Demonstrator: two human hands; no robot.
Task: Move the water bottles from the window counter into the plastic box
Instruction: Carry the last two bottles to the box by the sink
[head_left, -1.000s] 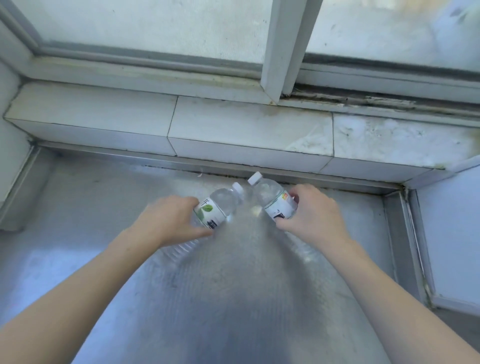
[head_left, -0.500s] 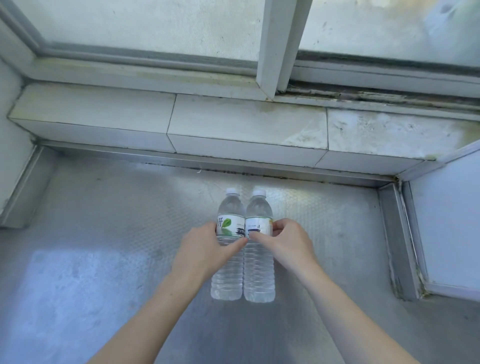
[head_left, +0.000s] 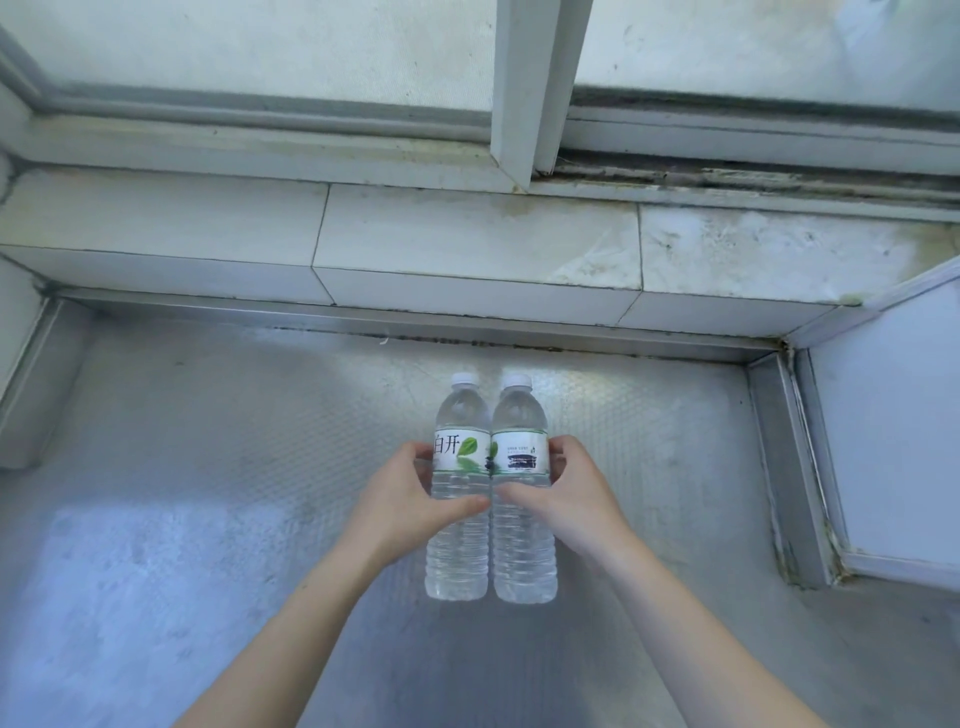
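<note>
On the steel window counter (head_left: 208, 519), two clear plastic water bottles (head_left: 460, 519) stand upright, touching; left hand (head_left: 400, 504) grips the left one, right hand (head_left: 566, 504) the right.

Both bare forearms reach in from the bottom edge and converge toward centre. Left hand (head_left: 402, 499): fingers curled round the outer side of the left bottle (head_left: 458, 519), thumb across its front below the label. Right hand (head_left: 566, 493): mirrored grip on the right bottle (head_left: 522, 530), thumb across the front. Thumb tips nearly meet.
</note>
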